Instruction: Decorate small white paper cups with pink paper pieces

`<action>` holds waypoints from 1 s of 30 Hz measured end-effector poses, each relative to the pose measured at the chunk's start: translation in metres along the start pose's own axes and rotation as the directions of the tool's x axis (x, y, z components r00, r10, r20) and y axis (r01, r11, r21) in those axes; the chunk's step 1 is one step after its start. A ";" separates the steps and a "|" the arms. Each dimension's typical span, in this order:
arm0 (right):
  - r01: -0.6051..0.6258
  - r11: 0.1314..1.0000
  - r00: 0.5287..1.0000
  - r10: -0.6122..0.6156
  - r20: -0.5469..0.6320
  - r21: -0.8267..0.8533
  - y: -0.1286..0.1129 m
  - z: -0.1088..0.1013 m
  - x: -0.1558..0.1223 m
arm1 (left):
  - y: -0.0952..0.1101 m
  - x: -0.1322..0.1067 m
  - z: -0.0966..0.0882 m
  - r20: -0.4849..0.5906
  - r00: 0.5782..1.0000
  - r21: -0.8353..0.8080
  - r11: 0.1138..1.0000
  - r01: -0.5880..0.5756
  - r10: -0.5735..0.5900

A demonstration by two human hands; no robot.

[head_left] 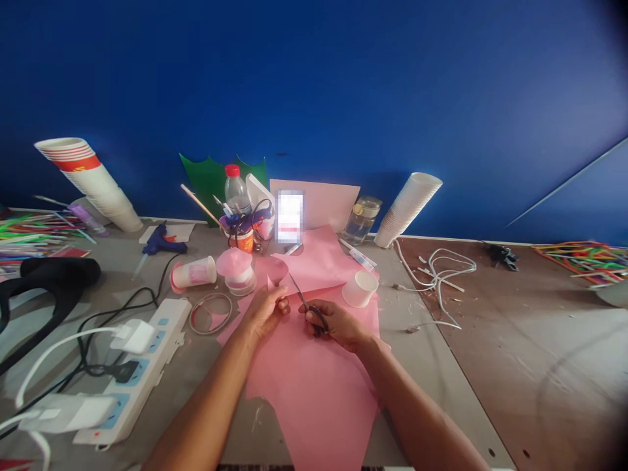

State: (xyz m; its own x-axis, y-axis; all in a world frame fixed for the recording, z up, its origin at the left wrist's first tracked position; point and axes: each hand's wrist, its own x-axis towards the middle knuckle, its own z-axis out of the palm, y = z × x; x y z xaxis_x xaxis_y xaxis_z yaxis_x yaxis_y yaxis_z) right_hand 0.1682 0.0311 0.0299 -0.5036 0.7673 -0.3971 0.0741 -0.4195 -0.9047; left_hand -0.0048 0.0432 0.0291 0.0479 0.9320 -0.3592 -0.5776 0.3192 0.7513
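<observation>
Far left, a blue hot glue gun (161,242) lies near a white power strip (132,366) on the workbench (235,422). The left hand (265,313) pinches a raised edge of the pink paper sheet (314,399) between closed fingers, while the right hand (330,324) grips black-handled scissors (309,307), its fingers curled around the handles and the blades pointing toward the pinched paper. The sheet lies on the workbench, with a white paper cup (360,288) resting on it to the right of the hands.
</observation>
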 end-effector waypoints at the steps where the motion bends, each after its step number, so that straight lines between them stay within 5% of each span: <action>1: -0.003 1.000 1.000 0.003 -0.002 0.002 0.000 0.000 0.000 | 0.000 0.000 0.000 0.002 1.000 -0.003 1.000 0.002 -0.002; 30: 0.006 0.995 1.000 -0.005 -0.008 0.104 0.001 0.001 0.000 | 0.001 0.004 -0.007 0.050 0.998 -0.113 0.993 0.043 -0.037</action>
State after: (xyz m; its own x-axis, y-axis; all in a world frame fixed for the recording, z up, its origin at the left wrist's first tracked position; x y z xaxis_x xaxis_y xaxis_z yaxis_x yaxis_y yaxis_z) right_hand 0.1672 0.0298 0.0298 -0.4972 0.7730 -0.3940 -0.0189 -0.4636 -0.8858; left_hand -0.0110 0.0461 0.0250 0.1105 0.9269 -0.3586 -0.6632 0.3375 0.6680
